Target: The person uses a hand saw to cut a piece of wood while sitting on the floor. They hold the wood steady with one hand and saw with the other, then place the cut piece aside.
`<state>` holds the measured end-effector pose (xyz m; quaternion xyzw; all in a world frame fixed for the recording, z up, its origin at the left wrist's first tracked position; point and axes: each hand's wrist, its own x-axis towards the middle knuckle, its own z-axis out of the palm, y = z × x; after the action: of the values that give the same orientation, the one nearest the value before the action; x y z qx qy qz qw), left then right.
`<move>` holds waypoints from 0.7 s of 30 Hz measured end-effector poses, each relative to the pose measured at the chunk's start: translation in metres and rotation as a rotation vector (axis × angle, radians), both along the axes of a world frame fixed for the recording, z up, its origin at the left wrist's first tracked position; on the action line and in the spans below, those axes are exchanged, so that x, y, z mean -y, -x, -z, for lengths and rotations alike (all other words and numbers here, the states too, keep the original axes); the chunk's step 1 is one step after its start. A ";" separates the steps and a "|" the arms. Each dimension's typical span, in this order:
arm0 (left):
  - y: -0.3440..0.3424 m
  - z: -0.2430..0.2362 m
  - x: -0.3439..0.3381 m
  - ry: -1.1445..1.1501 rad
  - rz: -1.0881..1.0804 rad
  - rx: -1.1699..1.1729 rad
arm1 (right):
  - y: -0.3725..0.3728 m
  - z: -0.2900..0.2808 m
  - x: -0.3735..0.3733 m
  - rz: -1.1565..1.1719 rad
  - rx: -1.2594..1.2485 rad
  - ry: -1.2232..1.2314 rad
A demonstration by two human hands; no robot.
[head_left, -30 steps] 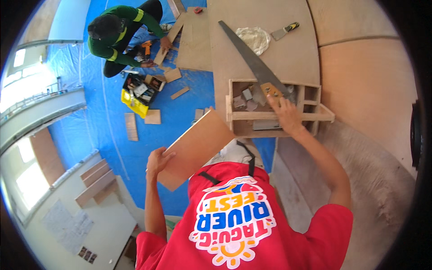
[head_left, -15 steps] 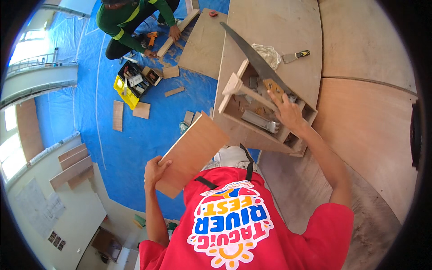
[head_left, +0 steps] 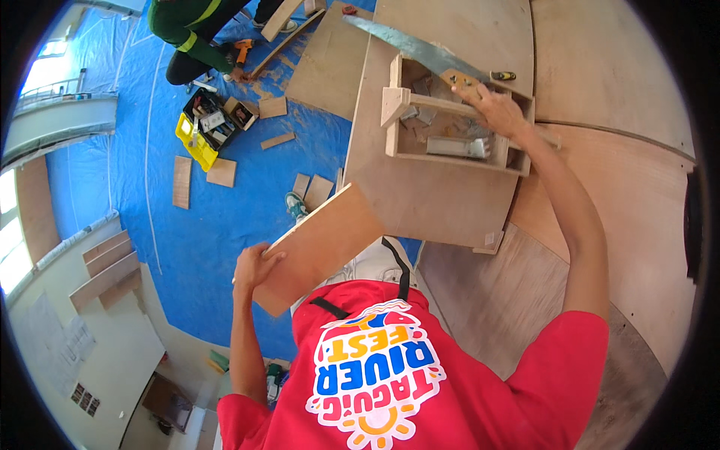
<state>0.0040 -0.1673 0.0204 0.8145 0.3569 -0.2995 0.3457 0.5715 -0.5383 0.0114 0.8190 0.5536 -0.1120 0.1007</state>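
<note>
My left hand (head_left: 257, 268) is closed on the left edge of a flat rectangular wooden board (head_left: 322, 244), tilted in front of my waist. My right hand (head_left: 493, 111) grips the wooden handle of a handsaw (head_left: 409, 46), its long blade pointing to the far left. The saw extends across an open wooden toolbox (head_left: 457, 166) with a crossbar handle on a plywood surface (head_left: 420, 199). Inside the box lie a metal tool (head_left: 454, 148) and several small pieces. Whether the saw rests on the box, I cannot tell.
A putty knife's handle (head_left: 503, 76) shows beyond the saw. On the blue sheet (head_left: 217, 255) stand a black-and-yellow tool case (head_left: 196, 142) and several wood offcuts (head_left: 221, 173). A co-worker in a green sleeve (head_left: 199, 49) crouches at the far left near an orange power tool (head_left: 244, 49).
The toolbox has swung round, its near edge now lying more level across the view. My right hand and the saw have shifted farther away. My left hand still holds the board.
</note>
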 end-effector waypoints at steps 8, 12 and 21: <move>-0.051 0.052 0.006 0.039 0.285 0.102 | 0.032 -0.036 -0.025 0.137 -0.063 -0.332; -0.088 0.097 0.008 0.102 0.413 0.114 | 0.100 -0.095 -0.027 0.487 -0.142 -0.530; -0.173 0.203 -0.011 0.170 0.701 0.318 | 0.463 -0.124 -0.044 1.236 -0.264 -0.802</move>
<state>0.1766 -0.1567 -0.1822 0.8916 -0.0273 -0.2981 0.3398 0.1082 -0.4939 0.1356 0.9345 -0.0016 -0.0351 -0.3542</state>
